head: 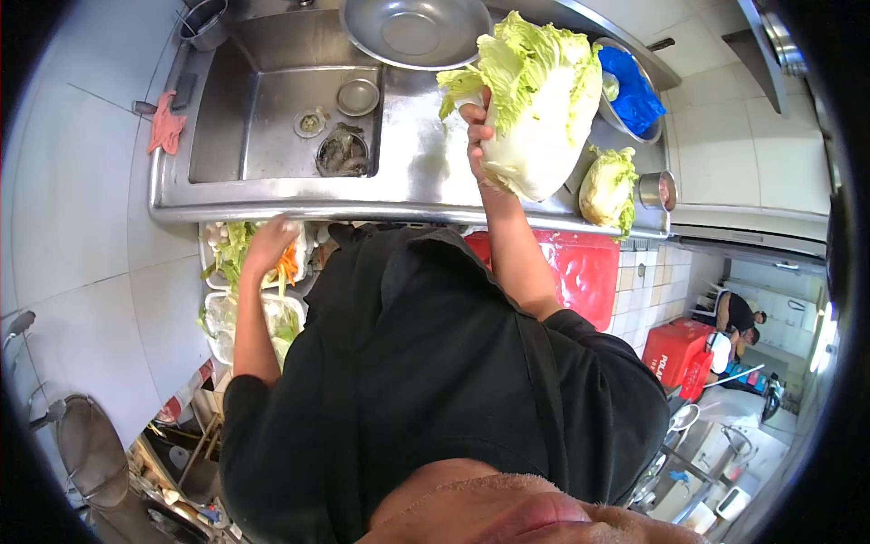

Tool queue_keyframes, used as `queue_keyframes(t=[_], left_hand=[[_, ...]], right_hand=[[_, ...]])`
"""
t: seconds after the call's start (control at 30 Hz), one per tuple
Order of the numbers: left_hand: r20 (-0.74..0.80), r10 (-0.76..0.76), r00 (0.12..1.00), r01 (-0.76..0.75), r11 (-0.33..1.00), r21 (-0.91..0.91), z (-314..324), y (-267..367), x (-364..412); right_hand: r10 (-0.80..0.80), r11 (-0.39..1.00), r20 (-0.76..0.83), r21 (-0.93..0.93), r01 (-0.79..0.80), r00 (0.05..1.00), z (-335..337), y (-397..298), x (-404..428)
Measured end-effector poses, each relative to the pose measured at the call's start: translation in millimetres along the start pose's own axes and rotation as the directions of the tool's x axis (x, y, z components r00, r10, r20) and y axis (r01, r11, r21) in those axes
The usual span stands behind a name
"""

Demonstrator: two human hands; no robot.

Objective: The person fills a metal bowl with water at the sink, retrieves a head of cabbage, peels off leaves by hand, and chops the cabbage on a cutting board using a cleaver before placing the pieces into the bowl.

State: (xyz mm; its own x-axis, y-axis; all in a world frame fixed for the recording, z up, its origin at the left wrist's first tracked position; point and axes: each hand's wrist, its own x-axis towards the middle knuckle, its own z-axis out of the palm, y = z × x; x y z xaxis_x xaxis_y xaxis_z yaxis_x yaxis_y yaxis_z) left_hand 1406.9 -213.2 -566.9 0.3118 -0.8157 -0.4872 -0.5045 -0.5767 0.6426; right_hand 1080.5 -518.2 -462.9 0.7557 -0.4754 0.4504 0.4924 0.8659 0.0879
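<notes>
A large napa cabbage (540,129) is raised over the steel counter (414,136), with my right hand (478,132) gripping its left side. Pale green leaves fan out at its top; the white base points down towards me. My left hand (270,241), blurred, is low at the front edge of the sink. It hovers over or beside a white crate (211,272) of leafy greens and orange carrot pieces; whether it touches anything is unclear. To the right on the counter lies a smaller napa cabbage (607,187).
Behind sits a wide steel bowl (414,34); at right, a basin with a blue plastic bag (632,88) and a small steel pot (654,190). The sink (285,129) holds a drain basket (343,153). A red lid (584,279) lies below. People (734,313) are farther off.
</notes>
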Motion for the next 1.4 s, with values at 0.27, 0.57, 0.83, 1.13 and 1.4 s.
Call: queue_keyframes(t=[0.27,0.57,0.83,1.13,1.4], left_hand=[[0.107,0.479,0.871,-0.251,0.622,-0.742,31.5,289.5,57.7],[-0.185,0.702,0.688,-0.720,0.691,-0.057,63.8,334.2,88.3],[0.114,0.584,0.803,-0.491,0.759,-0.428,38.6,302.3,83.4],[-0.040,0.619,0.784,-0.598,0.737,-0.315,74.4,306.9,73.7],[-0.330,0.562,0.758,-0.638,0.745,-0.198,106.5,323.2,62.6]], right_hand=[[-0.348,0.767,-0.419,-0.642,-0.002,0.839,-20.5,28.3,-25.2],[-0.518,0.800,-0.537,-0.581,0.153,0.666,-20.9,29.6,-43.7],[-0.418,0.827,-0.419,-0.543,0.147,0.806,-51.3,11.4,-81.0],[-0.430,0.770,-0.513,-0.637,0.005,0.743,-65.3,5.4,-86.2],[-0.599,0.737,-0.418,-0.621,0.266,0.683,-81.8,-10.1,-92.6]])
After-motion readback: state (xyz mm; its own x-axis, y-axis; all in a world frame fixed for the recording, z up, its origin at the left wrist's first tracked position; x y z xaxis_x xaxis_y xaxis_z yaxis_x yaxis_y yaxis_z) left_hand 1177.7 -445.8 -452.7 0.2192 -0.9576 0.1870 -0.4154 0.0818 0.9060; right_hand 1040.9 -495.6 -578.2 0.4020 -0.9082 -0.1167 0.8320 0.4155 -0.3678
